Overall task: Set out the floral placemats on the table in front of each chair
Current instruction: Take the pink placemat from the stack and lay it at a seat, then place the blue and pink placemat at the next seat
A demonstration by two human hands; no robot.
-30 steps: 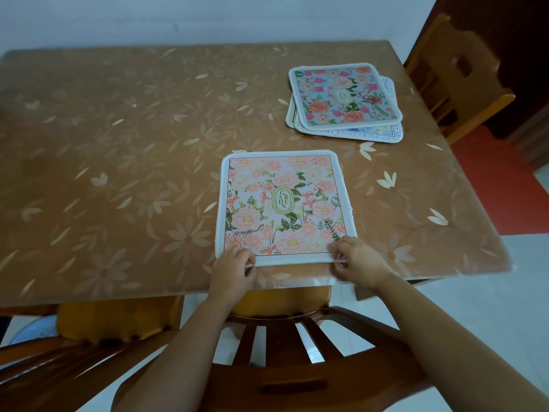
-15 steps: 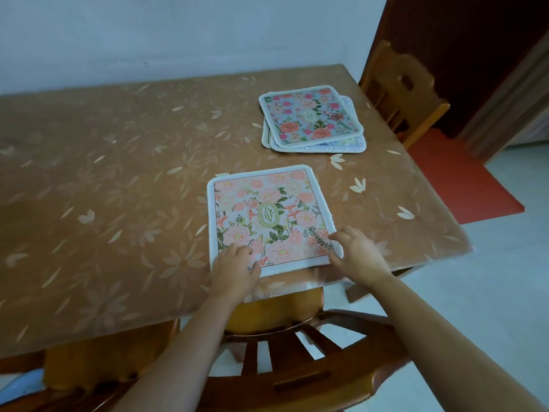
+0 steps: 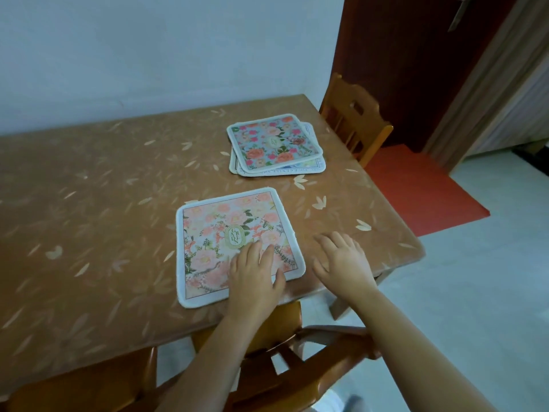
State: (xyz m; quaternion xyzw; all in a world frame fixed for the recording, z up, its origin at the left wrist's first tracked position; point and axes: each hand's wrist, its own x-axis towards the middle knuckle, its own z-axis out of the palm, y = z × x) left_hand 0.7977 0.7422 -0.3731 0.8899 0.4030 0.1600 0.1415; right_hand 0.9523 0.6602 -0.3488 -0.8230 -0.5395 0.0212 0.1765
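A pink floral placemat [image 3: 219, 233] lies flat near the table's front edge, above the chair [image 3: 276, 370] in front of me. My left hand [image 3: 255, 272] rests palm down on its near right part, fingers apart. To the right of the mat, my right hand [image 3: 341, 257] hovers open over the bare tablecloth and holds nothing. A stack of placemats [image 3: 274, 144] with a blue floral one on top sits further back on the right side of the table.
The brown table [image 3: 89, 218] has a flower-print cover and reaches to the white wall. A wooden chair [image 3: 355, 120] stands at its right end. A red mat [image 3: 416, 185] lies on the floor by a dark door.
Both hands let go of the pink placemat's near edge. The left hand slid onto the mat and the right hand moved off to its right. The camera view lifted and turned right.
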